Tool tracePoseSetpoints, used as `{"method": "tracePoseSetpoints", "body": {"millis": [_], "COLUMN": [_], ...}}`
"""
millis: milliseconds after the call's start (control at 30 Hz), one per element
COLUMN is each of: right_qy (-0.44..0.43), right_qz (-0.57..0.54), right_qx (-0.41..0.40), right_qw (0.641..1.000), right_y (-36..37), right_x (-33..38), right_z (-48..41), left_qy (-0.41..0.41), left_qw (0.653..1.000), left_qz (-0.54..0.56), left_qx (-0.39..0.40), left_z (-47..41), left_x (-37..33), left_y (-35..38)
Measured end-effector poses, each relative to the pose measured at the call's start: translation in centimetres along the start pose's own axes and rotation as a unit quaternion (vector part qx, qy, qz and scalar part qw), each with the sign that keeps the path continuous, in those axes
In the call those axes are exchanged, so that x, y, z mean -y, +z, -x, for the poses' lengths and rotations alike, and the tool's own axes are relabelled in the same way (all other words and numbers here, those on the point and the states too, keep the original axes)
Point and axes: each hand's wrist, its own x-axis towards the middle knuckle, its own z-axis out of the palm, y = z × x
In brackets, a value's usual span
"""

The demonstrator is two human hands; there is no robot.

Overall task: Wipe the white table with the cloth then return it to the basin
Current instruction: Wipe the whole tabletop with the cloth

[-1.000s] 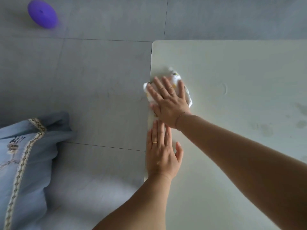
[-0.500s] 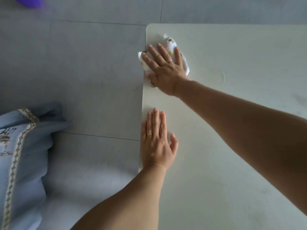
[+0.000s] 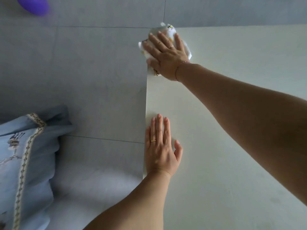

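A white cloth (image 3: 170, 31) with small yellow prints lies bunched on the far left corner of the white table (image 3: 240, 113), partly over the edge. My right hand (image 3: 166, 55) presses flat on it with straight, spread fingers and covers most of it. My left hand (image 3: 160, 146) rests flat on the table's left edge, nearer to me, fingers straight and holding nothing. The basin is not in view.
Grey tiled floor (image 3: 83, 72) lies left of and beyond the table. A blue cushion with patterned trim (image 3: 25, 155) sits on the floor at the lower left. A purple rounded object (image 3: 34, 4) is on the floor at the top left.
My right hand has slid the cloth away from me along the table's left edge up to the far corner. My left hand has stayed flat on the edge.
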Motion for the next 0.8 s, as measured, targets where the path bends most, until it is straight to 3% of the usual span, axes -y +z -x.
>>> {"method": "tracePoseSetpoints", "body": {"millis": [100,200,333,400,500,567,633,700,800], "right_qy": [0.118,0.262,0.391,0.358,0.181,0.1,0.135,0.246,0.378], "right_qz": [-0.012,-0.035,-0.094,-0.105,-0.06,-0.026,-0.021,-0.042,-0.073], "right_qx": [-0.038,-0.065,-0.071,-0.07,-0.045,-0.034,-0.061,-0.075,-0.081], "right_qw": [0.992,0.962,0.913,0.925,0.981,0.994,0.989,0.965,0.919], "right_y": [-0.3,-0.5,-0.5,-0.2,0.9,0.8,1.0,1.4,1.8], "right_x": [-5.3,-10.4,-9.3,-5.7,-1.1,-2.5,-6.3,-9.7,-8.6], "right_z": [2.7,6.3,5.8,5.0,5.7,7.3,9.7,12.3,13.0], "left_qy": [0.001,0.004,0.004,0.007,0.002,0.004,0.008,0.012,0.011], "left_qw": [1.0,1.0,1.0,1.0,1.0,1.0,1.0,1.0,1.0], "left_qz": [0.0,0.003,0.0,0.0,-0.004,-0.004,-0.007,-0.012,-0.017], "left_qx": [0.001,-0.004,-0.002,-0.005,-0.014,-0.012,-0.014,-0.015,-0.015], "left_z": [-0.1,0.0,-0.1,0.0,-0.1,-0.1,-0.1,0.0,-0.1], "left_x": [-0.1,0.0,-0.1,-0.1,0.0,0.0,0.1,0.1,0.1], "left_y": [0.0,0.0,0.0,0.1,0.2,0.2,0.3,0.4,0.4]}}
